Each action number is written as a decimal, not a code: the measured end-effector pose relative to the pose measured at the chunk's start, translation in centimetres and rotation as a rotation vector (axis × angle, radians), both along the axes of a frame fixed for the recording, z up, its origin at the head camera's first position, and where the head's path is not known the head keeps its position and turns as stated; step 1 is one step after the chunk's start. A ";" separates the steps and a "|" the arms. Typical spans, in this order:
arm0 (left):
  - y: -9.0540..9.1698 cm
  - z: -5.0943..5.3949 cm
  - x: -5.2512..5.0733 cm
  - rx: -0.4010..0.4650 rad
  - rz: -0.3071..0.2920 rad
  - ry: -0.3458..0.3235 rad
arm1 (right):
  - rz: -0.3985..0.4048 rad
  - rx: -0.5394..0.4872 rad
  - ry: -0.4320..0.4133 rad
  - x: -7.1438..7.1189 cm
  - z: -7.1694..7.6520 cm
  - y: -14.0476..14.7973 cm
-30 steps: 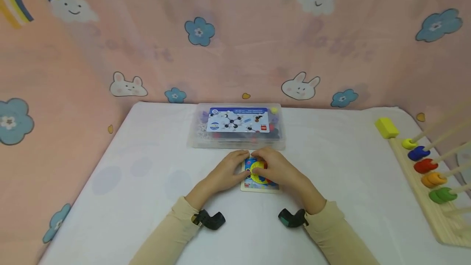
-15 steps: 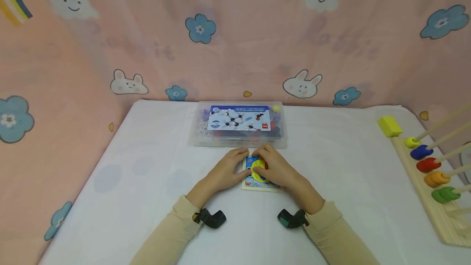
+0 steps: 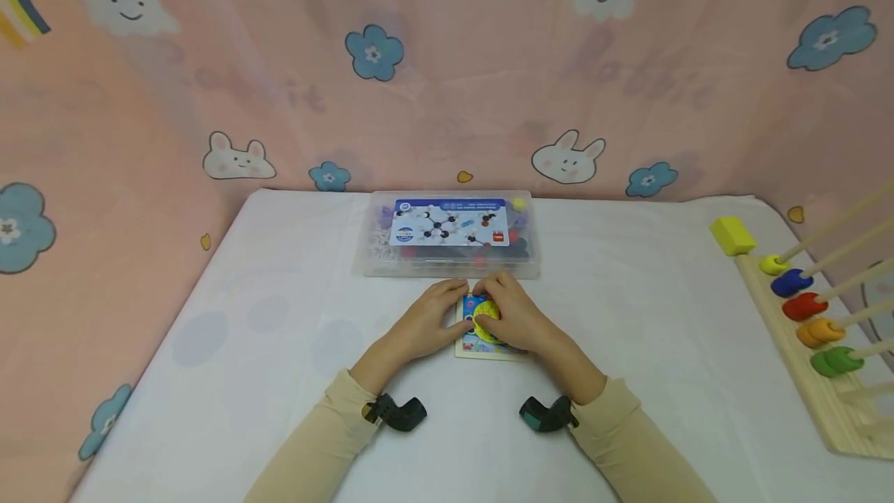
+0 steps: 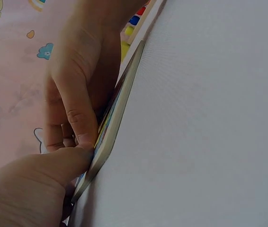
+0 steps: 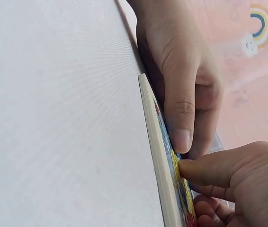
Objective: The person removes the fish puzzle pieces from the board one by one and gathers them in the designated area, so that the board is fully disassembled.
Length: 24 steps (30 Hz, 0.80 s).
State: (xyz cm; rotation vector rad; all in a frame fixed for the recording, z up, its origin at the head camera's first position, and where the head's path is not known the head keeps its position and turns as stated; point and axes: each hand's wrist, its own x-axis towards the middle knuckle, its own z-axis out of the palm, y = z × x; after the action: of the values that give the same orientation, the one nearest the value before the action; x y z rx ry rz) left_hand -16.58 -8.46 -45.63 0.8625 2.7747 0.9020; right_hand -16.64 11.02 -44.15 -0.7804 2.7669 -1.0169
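A small wooden picture puzzle lies on the white table, printed blue with a round yellow figure and a pale wood border. My left hand holds its left side, thumb on the picture and fingers toward the far edge. Over the right part is my right hand, its thumb on the yellow area and its fingers bent toward the top edge, covering much of the picture. The right wrist view shows the right thumb against the yellow part, close to the left thumb. Some fingertips are hidden in the left wrist view.
Behind the hands stands a clear plastic case with a molecule-model label. To the right is a wooden bead rack with coloured beads on slanted rods and a yellow block at its far end. A pink patterned cloth hangs behind the table.
Both hands stay on the puzzle with almost the same hold. The right hand shifts very slightly, covering the red part of the picture more. The head view moves a little.
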 end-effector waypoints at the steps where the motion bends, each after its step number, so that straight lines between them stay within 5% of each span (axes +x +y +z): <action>1: 0.0 0.0 0.0 -0.001 0.001 -0.002 | -0.004 -0.003 -0.010 0.0 0.0 -0.1; 11: 0.0 -0.1 0.0 0.009 0.003 -0.006 | -0.035 -0.010 -0.043 -0.1 -0.4 -0.1; 24: 0.0 -0.1 0.0 0.005 0.006 0.000 | -0.065 -0.097 0.014 0.3 -0.6 -0.1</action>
State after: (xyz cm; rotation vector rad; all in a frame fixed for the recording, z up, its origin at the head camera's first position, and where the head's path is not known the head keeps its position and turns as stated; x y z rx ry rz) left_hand -16.56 -8.44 -45.76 0.8550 2.7781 0.9105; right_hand -16.31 10.94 -44.70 -0.7161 2.7894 -1.1695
